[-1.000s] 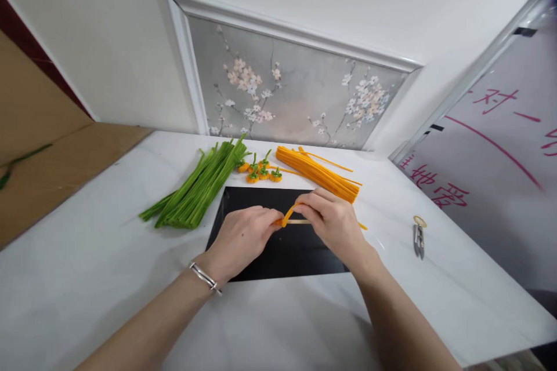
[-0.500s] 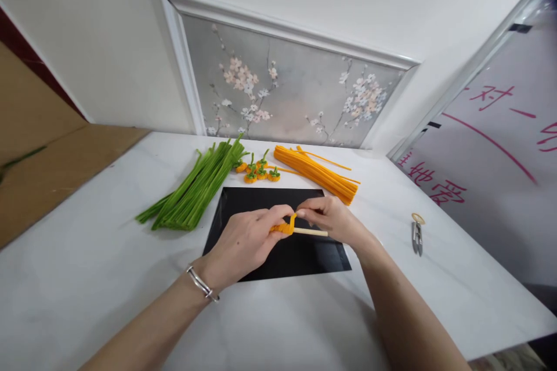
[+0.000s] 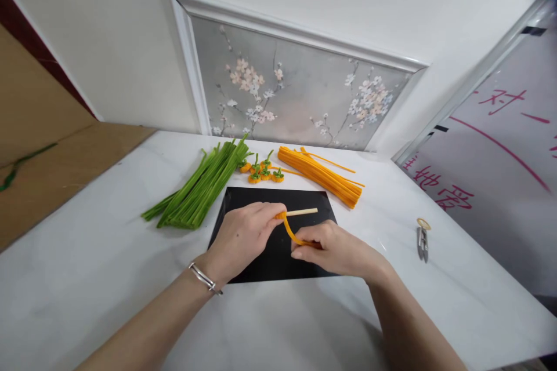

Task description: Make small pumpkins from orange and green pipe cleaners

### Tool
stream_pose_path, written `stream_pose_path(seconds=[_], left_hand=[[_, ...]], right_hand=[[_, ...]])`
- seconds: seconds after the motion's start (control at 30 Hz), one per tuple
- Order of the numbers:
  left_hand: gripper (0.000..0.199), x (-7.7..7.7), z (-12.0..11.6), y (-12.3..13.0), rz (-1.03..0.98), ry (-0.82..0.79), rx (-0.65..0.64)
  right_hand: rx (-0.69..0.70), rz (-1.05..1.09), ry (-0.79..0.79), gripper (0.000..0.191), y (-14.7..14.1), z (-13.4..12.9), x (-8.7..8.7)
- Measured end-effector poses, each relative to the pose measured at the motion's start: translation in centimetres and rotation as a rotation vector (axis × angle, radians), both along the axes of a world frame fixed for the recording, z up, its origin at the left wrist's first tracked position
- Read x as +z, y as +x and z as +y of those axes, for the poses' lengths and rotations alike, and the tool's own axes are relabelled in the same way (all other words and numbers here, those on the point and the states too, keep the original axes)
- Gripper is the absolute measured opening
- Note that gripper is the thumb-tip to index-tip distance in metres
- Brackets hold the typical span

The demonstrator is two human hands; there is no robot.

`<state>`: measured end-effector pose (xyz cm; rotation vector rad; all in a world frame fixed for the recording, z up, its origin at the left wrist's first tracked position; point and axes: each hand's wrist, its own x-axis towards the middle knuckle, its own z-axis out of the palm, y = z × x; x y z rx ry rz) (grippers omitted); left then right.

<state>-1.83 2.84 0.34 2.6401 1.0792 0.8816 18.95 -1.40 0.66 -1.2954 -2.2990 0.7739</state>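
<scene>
My left hand (image 3: pixel 247 237) is closed around a thin pale wooden stick (image 3: pixel 302 212), whose bare end sticks out to the right. An orange pipe cleaner (image 3: pixel 290 233) is coiled on the stick at my left fingertips, most of the coil hidden by them. Its loose length curves down to my right hand (image 3: pixel 328 246), which pinches it between thumb and fingers. Both hands are above a black mat (image 3: pixel 278 266) on the white table.
Behind the mat lie a bundle of green pipe cleaners (image 3: pixel 198 191), several small orange pieces with green tops (image 3: pixel 265 173) and a bundle of orange pipe cleaners (image 3: pixel 322 177). Small metal snips (image 3: pixel 422 242) rest at the right on the white table (image 3: pixel 391 307).
My right hand has moved down and slightly toward me, drawing the pipe cleaner's loose length below the stick. The stick now tilts upward to the right. The view has shifted slightly.
</scene>
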Motion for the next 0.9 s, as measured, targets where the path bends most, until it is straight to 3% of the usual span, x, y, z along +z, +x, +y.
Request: stream_pose_path(seconds=[0.27, 0.4, 0.53, 0.67, 0.8, 0.9], left_hand=[[0.019, -0.3, 0.5, -0.2, -0.009, 0.029, 0.082], [0.020, -0.3, 0.7, -0.2, 0.046, 0.042, 0.105], [0.019, -0.4, 0.6, -0.1, 0.159, 0.059, 0.048], [0.018, -0.4, 0.3, 0.0, 0.212, 0.062, -0.070], [0.018, -0.1, -0.2, 0.2, 0.198, 0.050, -0.116], [0.016, 0.3, -0.4, 0.4, 0.154, 0.027, -0.158]], right_hand=[[-0.142, -0.122, 0.138, 0.014, -0.4, -0.6, 0.4], [-0.114, -0.156, 0.251, 0.019, -0.8, -1.2, 0.9], [-0.127, -0.124, 0.416, 0.024, -0.8, -1.3, 1.9], [-0.228, -0.047, 0.544, 0.025, -0.4, 0.0, 1.9], [-0.330, -0.024, 0.524, 0.022, 0.4, 1.6, 1.1], [-0.316, -0.035, 0.436, 0.019, 1.2, 2.5, 0.2]])
